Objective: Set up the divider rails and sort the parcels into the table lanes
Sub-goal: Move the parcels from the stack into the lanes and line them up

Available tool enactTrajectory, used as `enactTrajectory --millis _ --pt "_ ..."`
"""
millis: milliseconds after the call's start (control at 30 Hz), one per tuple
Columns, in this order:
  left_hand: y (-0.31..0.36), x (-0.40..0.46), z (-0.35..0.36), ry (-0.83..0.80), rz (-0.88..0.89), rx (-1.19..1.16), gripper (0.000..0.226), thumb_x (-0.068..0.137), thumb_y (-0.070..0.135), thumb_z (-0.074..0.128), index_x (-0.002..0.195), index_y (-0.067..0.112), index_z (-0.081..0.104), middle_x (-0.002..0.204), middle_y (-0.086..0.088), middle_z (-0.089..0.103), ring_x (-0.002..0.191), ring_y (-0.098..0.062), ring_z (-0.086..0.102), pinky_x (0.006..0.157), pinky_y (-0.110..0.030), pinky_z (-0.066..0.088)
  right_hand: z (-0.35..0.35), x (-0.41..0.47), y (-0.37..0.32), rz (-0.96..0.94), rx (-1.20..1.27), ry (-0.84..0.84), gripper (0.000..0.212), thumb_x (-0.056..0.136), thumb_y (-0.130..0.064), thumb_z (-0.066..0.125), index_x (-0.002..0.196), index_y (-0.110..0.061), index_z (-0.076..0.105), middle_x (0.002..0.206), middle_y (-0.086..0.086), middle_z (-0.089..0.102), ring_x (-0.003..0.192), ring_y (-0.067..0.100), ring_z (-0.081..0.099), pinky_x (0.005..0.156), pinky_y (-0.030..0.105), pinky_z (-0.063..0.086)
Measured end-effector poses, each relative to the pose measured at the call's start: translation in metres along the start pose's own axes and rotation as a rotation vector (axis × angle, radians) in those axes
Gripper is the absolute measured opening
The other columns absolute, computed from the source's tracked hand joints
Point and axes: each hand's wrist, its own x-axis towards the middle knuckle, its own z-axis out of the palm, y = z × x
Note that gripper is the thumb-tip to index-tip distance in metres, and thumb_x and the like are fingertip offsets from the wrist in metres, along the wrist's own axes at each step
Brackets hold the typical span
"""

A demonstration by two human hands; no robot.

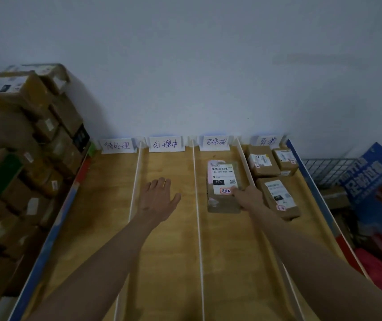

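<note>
A tall stack of cartons [23,144] stands left of the table [106,205], and three parcels [275,179] fill the far right lane. Your left hand [158,198] lies flat with straight fingers in the second lane. Your right hand [248,198] presses the labelled brown parcel [222,184] in the third lane, between white rails [197,205].

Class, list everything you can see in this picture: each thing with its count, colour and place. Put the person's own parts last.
Table: one, wooden, centre, split into four lanes.
Divider rails: three, white, running front to back.
Lane labels: four, white, handwritten, along the wall.
Flat parcel: one, brown, white label, third lane.
Small parcels: three, brown, fourth lane.
Stacked boxes: many, brown, left of table.
Wire rack: grey, right.
Poster: blue, right.
Left hand: open, flat, second lane.
Right hand: on flat parcel.
</note>
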Motion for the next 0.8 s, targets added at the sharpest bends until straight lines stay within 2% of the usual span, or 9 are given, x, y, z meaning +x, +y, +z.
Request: enactTrajectory --millis 100,200,300,367,433,533,667,800 --pt "0.001 0.039 0.014 -0.025 -0.019 -0.035 0.064 0.1 0.054 0.029 0.148 0.013 0.036 0.152 -0.005 0.04 0.138 -0.023 0.037 0.115 -0.038 0.024 0.012 0.044 -0.009 0.011 -0.043 -0.014 0.049 0.095 -0.039 0.06 0.116 0.005 0.063 0.108 0.017 0.065 0.099 0.032 0.065 0.081 0.042 0.057" --pt "-0.001 0.076 0.032 -0.037 -0.02 -0.038 0.064 0.099 0.053 0.03 0.148 0.012 0.038 0.15 -0.007 0.043 0.137 -0.025 0.038 0.114 -0.038 0.024 0.028 0.09 -0.017 0.015 -0.105 -0.046 0.051 0.096 -0.042 0.057 0.116 0.005 0.064 0.11 0.016 0.066 0.101 0.031 0.064 0.074 0.035 0.049" --pt "-0.006 0.111 0.049 -0.035 -0.037 -0.065 0.06 0.1 0.05 0.038 0.146 0.011 0.04 0.148 -0.007 0.045 0.137 -0.025 0.04 0.113 -0.038 0.024 0.048 0.132 -0.026 0.012 -0.118 -0.069 0.054 0.095 -0.044 0.057 0.118 0.004 0.063 0.117 0.016 0.065 0.108 0.032 0.062 0.084 0.038 0.052" --pt "-0.009 0.133 0.059 -0.037 -0.053 -0.068 0.061 0.1 0.05 0.037 0.147 0.012 0.038 0.149 -0.006 0.043 0.138 -0.023 0.038 0.115 -0.037 0.023 0.063 0.162 -0.027 0.023 -0.11 -0.079 0.055 0.092 -0.048 0.058 0.118 0.0 0.063 0.118 0.016 0.064 0.105 0.03 0.063 0.09 0.044 0.055" --pt "-0.013 0.151 0.07 -0.048 -0.059 -0.078 0.062 0.1 0.051 0.037 0.149 0.013 0.036 0.151 -0.005 0.041 0.139 -0.022 0.036 0.116 -0.037 0.022 0.078 0.19 -0.026 0.031 -0.112 -0.074 0.054 0.091 -0.049 0.06 0.116 -0.001 0.064 0.117 0.016 0.063 0.1 0.03 0.064 0.086 0.043 0.056" --pt "-0.02 0.171 0.087 -0.056 -0.066 -0.085 0.062 0.1 0.051 0.036 0.15 0.014 0.035 0.153 -0.004 0.039 0.14 -0.022 0.035 0.117 -0.036 0.021 0.095 0.214 -0.032 0.026 -0.142 -0.084 0.05 0.095 -0.044 0.059 0.118 0.001 0.061 0.121 0.018 0.059 0.103 0.032 0.061 0.084 0.039 0.052" --pt "-0.028 0.188 0.11 -0.074 -0.074 -0.104 0.062 0.1 0.05 0.037 0.149 0.012 0.036 0.152 -0.006 0.041 0.14 -0.023 0.035 0.118 -0.037 0.021 0.115 0.24 -0.031 0.038 -0.15 -0.09 0.052 0.096 -0.043 0.057 0.121 0.003 0.057 0.124 0.021 0.056 0.109 0.034 0.058 0.095 0.048 0.051" --pt "-0.033 0.192 0.125 -0.11 -0.085 -0.109 0.063 0.1 0.051 0.036 0.15 0.012 0.036 0.151 -0.005 0.041 0.139 -0.023 0.037 0.118 -0.038 0.023 0.128 0.255 -0.028 0.054 -0.111 -0.091 0.052 0.096 -0.042 0.057 0.122 0.003 0.057 0.123 0.019 0.057 0.111 0.035 0.057 0.096 0.05 0.051"
